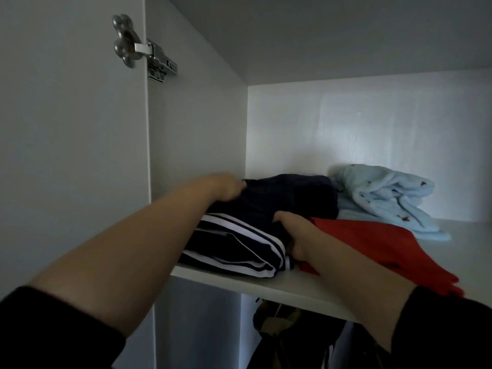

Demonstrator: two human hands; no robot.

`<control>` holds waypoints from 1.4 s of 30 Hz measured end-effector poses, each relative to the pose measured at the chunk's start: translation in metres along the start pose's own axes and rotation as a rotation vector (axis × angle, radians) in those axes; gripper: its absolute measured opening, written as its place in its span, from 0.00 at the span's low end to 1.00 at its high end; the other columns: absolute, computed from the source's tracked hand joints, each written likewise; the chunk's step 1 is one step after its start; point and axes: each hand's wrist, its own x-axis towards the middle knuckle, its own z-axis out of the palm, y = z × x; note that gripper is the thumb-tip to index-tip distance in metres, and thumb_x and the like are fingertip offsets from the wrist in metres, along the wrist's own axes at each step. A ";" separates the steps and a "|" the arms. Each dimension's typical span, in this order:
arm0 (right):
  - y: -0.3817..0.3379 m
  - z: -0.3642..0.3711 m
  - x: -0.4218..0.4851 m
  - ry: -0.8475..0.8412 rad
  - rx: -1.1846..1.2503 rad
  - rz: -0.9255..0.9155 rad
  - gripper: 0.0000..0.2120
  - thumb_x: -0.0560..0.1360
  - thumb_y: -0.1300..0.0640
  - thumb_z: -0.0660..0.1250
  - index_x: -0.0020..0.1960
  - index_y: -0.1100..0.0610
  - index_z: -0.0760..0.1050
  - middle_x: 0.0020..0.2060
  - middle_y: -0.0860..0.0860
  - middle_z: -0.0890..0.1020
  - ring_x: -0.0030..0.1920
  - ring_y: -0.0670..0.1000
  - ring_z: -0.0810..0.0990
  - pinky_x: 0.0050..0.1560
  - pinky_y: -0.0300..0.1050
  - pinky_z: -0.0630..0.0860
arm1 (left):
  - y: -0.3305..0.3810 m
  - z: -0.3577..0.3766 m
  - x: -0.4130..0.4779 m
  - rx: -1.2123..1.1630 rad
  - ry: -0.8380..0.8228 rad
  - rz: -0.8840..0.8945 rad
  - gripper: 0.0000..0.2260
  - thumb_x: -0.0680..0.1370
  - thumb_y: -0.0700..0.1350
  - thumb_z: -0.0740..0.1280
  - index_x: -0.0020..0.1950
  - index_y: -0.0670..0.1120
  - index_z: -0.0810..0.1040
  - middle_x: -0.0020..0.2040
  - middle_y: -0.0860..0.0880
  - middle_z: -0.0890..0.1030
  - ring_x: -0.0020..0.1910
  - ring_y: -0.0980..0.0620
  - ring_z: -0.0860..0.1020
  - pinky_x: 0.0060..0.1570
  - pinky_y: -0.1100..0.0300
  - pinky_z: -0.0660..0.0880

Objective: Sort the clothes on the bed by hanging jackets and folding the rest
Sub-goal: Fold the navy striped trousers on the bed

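Past black sleeves [53, 328], seating a dark folded garment [287, 198] on the wardrobe shelf [292, 288].

Lies atop a striped folded garment [234, 249] at the shelf's left end, red cloth [372, 243] just beside. Gripped by the right hand [292, 235], thumb on top, fingers curled under; met at the far corner by the left hand [229, 186], hold too blurred to tell. Best pushed back square, edges flush, before letting go.

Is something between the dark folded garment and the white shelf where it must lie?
Yes: a folded navy garment with white stripes lies under the dark folded garment, on the white wardrobe shelf.
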 end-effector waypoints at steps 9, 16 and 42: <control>-0.020 0.000 0.034 0.127 -0.016 -0.179 0.05 0.73 0.65 0.62 0.47 0.64 0.76 0.42 0.59 0.80 0.40 0.56 0.79 0.37 0.45 0.78 | -0.011 0.026 0.038 -0.211 -0.048 0.033 0.27 0.83 0.58 0.46 0.79 0.47 0.52 0.78 0.47 0.54 0.77 0.47 0.55 0.75 0.51 0.49; -0.040 -0.018 0.043 0.397 -0.896 -0.832 0.34 0.77 0.58 0.61 0.78 0.58 0.47 0.57 0.53 0.71 0.53 0.55 0.75 0.52 0.46 0.72 | -0.037 0.081 0.038 0.025 -0.079 -0.025 0.23 0.83 0.55 0.44 0.78 0.54 0.51 0.79 0.49 0.47 0.77 0.43 0.43 0.72 0.35 0.41; -0.018 -0.182 -0.144 1.066 -1.438 -0.577 0.24 0.80 0.53 0.58 0.72 0.62 0.63 0.75 0.61 0.57 0.73 0.61 0.60 0.71 0.52 0.59 | 0.206 0.084 -0.059 -0.146 0.447 0.766 0.26 0.82 0.55 0.54 0.78 0.51 0.51 0.79 0.47 0.49 0.77 0.46 0.47 0.73 0.40 0.49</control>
